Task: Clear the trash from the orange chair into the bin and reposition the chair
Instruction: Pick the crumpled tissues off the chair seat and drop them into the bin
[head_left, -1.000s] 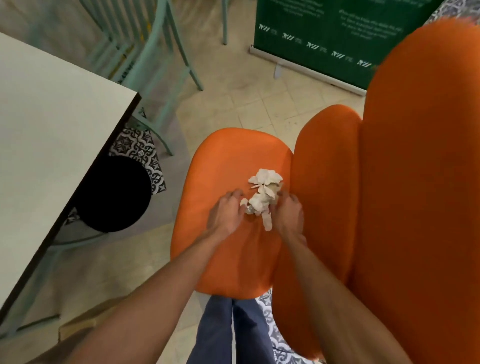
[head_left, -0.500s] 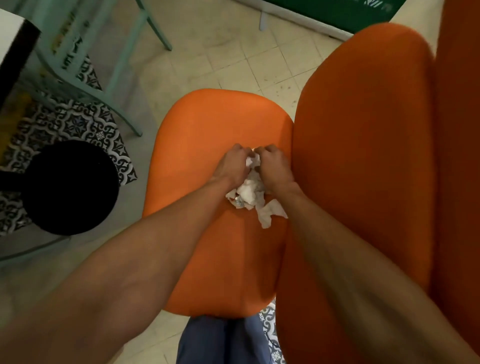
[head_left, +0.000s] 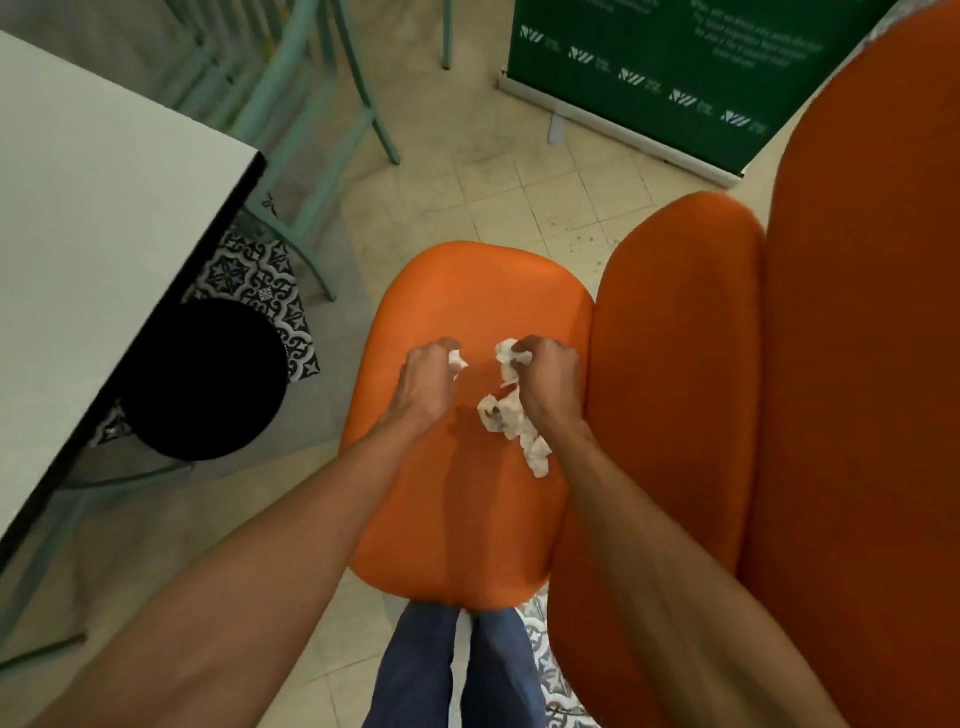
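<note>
Tiled floor (head_left: 498, 208) around orange chair (head_left: 467, 530). Over the chair's seat: left hand (head_left: 423, 382) pinching a small tissue scrap (head_left: 457, 359), right hand (head_left: 548, 382) clenched round crumpled tissue wad (head_left: 511, 415), tail dangling seatward. Black bin (head_left: 208, 379) left of the chair. Gathering seemingly near done; binning and repositioning not yet done.

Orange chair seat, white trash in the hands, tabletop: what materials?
Orange chair seat: likely padded vinyl or faux leather. It looks smooth and seamless, with a soft sheen and rounded edges. Moulded plastic is possible.
Trash: thin tissue or napkin paper, matte white, in crumpled, ragged scraps gripped by the left hand and right hand.
Tabletop: probably laminate, with a pale matte face and a dark edge band.
</note>
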